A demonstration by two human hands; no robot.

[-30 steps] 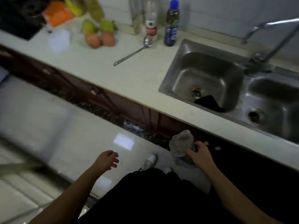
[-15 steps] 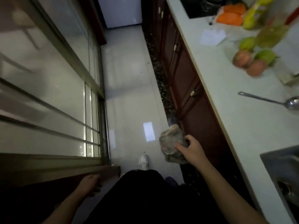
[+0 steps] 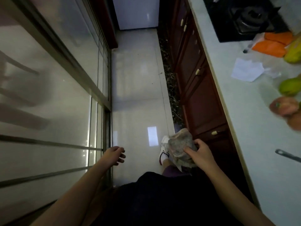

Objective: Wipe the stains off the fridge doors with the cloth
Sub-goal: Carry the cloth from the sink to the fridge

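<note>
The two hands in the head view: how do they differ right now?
The right hand is closed on the bunched grey cloth; the left hand holds nothing, fingers loosely curled. The right hand is beside the wooden cabinets, the left near the glass sliding door. Both are bare.

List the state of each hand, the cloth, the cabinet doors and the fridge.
right hand: closed on the cloth
cloth: bunched up, held off the floor
left hand: empty, fingers loosely curled
cabinet doors: shut
fridge: at the far end, not yet reached
</note>
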